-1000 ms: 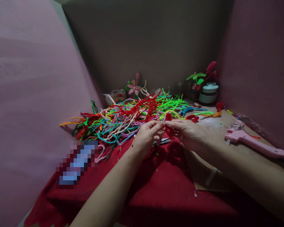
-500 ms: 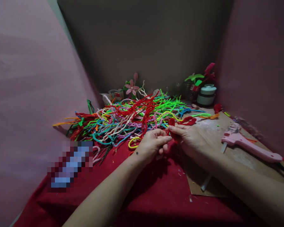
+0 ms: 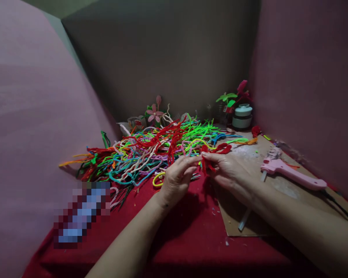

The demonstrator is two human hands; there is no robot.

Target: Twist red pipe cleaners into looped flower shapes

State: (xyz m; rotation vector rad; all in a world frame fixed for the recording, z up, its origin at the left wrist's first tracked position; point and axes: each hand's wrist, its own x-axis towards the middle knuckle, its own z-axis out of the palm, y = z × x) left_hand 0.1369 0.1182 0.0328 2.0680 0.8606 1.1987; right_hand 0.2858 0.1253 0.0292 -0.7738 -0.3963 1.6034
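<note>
In the middle of the head view, my right hand (image 3: 224, 170) pinches a looped red fuzzy stem (image 3: 204, 164) between thumb and fingers. My left hand (image 3: 178, 175) meets it from the left; its index fingertip reaches the red stem, while the other fingers are curled. Whether its fingers grip any part of the stem is too small to tell. Behind both hands spreads a large heap of colourful fuzzy stems (image 3: 150, 150). More red loops (image 3: 222, 148) lie just beyond my right hand.
A pink glue gun (image 3: 292, 173) rests on a cardboard sheet (image 3: 234, 224) at the right, with a glue stick (image 3: 245, 219) near my right forearm. Fuzzy flowers (image 3: 154, 112) and a pale lidded jar (image 3: 242, 116) stand at the back. A blurred blue item (image 3: 85, 214) lies left.
The view has shifted, so the scene sits further left. My left hand has turned, its index finger now stretched toward the red stem; my right hand keeps its pinch.
</note>
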